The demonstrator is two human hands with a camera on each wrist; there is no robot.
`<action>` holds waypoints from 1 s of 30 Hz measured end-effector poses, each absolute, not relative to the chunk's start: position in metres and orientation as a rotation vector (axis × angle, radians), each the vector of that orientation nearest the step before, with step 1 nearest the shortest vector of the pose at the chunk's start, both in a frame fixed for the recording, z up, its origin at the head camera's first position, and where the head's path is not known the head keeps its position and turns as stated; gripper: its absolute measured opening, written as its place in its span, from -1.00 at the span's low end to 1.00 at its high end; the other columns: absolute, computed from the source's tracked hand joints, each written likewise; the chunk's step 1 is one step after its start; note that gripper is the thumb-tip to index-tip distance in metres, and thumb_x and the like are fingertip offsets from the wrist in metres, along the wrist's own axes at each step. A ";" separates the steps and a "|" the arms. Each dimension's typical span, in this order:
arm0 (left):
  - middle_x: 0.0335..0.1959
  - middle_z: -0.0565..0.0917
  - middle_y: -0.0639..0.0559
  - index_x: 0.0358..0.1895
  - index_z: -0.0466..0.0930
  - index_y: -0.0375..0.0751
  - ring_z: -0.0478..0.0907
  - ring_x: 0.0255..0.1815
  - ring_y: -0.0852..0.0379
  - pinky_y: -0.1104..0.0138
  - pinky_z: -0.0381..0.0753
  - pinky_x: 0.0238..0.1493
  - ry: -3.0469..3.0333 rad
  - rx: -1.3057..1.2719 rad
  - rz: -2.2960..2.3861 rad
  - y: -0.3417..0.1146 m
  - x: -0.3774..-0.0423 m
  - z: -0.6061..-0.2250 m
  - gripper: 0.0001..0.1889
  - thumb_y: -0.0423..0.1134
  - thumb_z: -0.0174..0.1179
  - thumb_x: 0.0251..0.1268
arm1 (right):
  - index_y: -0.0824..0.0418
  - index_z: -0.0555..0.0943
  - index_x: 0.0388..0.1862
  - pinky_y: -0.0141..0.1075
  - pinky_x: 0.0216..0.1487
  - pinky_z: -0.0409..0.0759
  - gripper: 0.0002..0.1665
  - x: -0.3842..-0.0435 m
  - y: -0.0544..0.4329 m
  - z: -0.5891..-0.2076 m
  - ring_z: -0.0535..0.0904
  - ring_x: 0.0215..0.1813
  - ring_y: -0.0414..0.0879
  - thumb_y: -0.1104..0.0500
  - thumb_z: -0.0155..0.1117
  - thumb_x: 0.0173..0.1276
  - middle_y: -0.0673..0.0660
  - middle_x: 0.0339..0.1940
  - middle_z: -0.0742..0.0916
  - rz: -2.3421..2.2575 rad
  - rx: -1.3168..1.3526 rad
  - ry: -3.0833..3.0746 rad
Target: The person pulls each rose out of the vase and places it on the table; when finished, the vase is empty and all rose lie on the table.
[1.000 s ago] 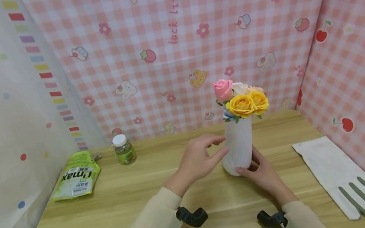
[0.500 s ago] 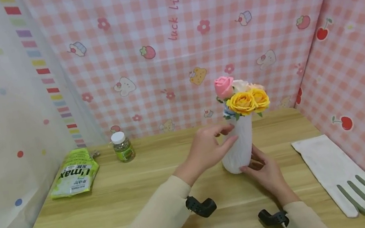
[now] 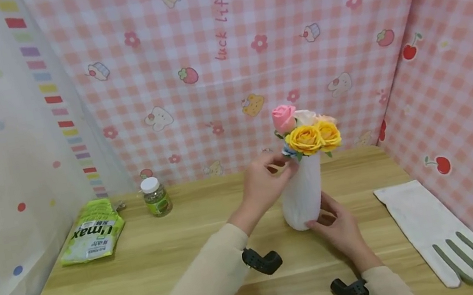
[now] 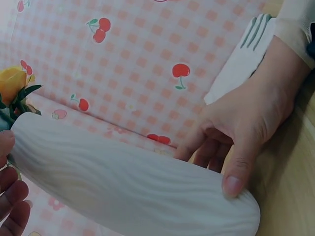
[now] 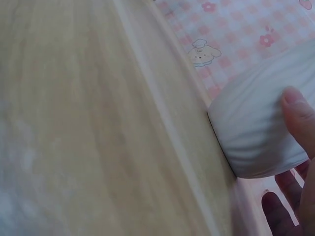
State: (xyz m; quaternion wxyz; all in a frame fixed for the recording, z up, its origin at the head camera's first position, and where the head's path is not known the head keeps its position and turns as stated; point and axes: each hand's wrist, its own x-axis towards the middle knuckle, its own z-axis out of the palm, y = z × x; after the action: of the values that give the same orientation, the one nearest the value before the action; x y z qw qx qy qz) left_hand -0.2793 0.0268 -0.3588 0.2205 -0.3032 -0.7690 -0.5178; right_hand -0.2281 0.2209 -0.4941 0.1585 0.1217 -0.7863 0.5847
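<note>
Higher than a second ago, the left hand point(image 3: 264, 181) nears the rim of the white vase point(image 3: 302, 194); whether it pinches, I cannot tell. The right grip point(image 3: 342, 228) stays clamped round the base, on the worktop point(image 3: 189, 253). Wrist views reveal wavy ribs.

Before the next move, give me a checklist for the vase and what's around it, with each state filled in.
1. Right hand on the vase: ok, thumb and fingers hold it low, near the base.
2. Base on the table: ok, it appears to rest there.
3. Flowers in the vase: ok, bunched at its mouth.
4. Left hand grip: cannot tell; it is at the vase's top, by the blue flower, but its hold is partly hidden.
5. Glove out of the way: ok, lying apart to the right.
6. Jar capped: ok, white lid on.
</note>
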 end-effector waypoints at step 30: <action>-0.30 0.67 0.12 -0.01 0.69 -0.14 0.58 -0.25 0.23 0.38 0.63 -0.22 -2.174 -0.712 -1.769 0.037 -0.293 -0.347 -0.67 -0.20 0.41 0.12 | 0.09 0.26 0.46 -0.24 0.01 0.61 -0.04 -0.247 0.228 -0.526 0.52 0.18 0.04 0.21 0.51 0.10 0.16 0.32 0.51 1.630 0.338 -2.243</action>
State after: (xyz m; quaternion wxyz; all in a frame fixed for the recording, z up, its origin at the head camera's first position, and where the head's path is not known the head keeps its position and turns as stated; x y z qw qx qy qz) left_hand -0.2931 0.0372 -0.3471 0.1245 -0.2443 -0.7458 -0.6071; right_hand -0.2470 0.2282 -0.5258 0.1731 0.1191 -0.7909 0.5748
